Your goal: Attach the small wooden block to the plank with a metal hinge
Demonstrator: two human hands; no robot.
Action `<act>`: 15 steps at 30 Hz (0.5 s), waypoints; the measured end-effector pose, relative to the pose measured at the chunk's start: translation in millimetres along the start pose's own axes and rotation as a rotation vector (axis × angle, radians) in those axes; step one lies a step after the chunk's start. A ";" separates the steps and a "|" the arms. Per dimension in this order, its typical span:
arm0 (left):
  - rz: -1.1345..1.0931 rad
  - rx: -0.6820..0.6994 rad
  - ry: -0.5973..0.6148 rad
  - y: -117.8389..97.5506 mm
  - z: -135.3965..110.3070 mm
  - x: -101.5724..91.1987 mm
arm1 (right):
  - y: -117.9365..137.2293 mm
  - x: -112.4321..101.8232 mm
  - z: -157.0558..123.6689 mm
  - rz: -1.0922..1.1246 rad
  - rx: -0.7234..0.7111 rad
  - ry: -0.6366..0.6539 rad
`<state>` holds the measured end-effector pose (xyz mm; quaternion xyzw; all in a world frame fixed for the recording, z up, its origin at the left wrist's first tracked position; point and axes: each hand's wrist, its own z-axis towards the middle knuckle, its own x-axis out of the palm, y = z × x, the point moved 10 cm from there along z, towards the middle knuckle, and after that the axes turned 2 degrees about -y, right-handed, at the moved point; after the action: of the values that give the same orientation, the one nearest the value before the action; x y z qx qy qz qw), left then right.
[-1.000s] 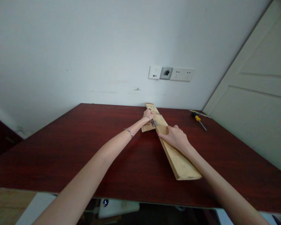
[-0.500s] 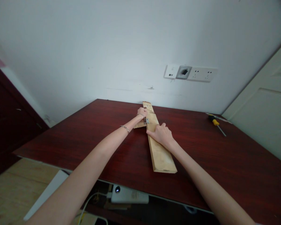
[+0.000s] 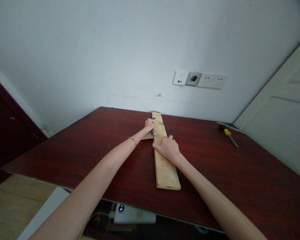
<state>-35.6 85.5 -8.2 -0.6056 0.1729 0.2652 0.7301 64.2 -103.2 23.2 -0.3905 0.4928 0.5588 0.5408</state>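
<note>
A long pale wooden plank [image 3: 164, 166] lies on the dark red table [image 3: 110, 150], running from the wall toward me. A small metal hinge [image 3: 154, 133] sits at its left edge, joined to a smaller wooden piece [image 3: 148, 136]. My left hand [image 3: 150, 123], a ring and a bracelet on that arm, is curled over the smaller piece right at the hinge. My right hand [image 3: 168, 147] lies flat on the plank just behind the hinge, fingers spread and pressing down.
A yellow-handled screwdriver [image 3: 227, 133] lies at the table's far right, near a white door [image 3: 280, 116]. Wall sockets [image 3: 200, 80] are above the plank. A white device [image 3: 135, 215] with a lit dot sits under the table's front edge.
The plank has swung so that it points straighter toward me. Both hands stay on the wood by the hinge. My head has turned left, so the view has shifted.
</note>
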 end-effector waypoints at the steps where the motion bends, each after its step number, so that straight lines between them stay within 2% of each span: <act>1: -0.002 0.001 0.001 -0.4 -0.2 0.4 | 0.5 -0.6 -0.2 -0.003 0.000 -0.007; 9: -0.025 0.019 0.032 -9.2 -3.1 8.7 | -0.3 -5.5 -1.3 -0.010 0.011 -0.071; 15: -0.061 0.026 0.057 -15.8 -9.4 15.6 | -4.2 -3.9 -1.4 -0.014 0.024 -0.055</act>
<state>-13.0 77.2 -6.6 -0.6085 0.1786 0.2231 0.7403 68.7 -105.7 26.1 -0.3720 0.4818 0.5593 0.5628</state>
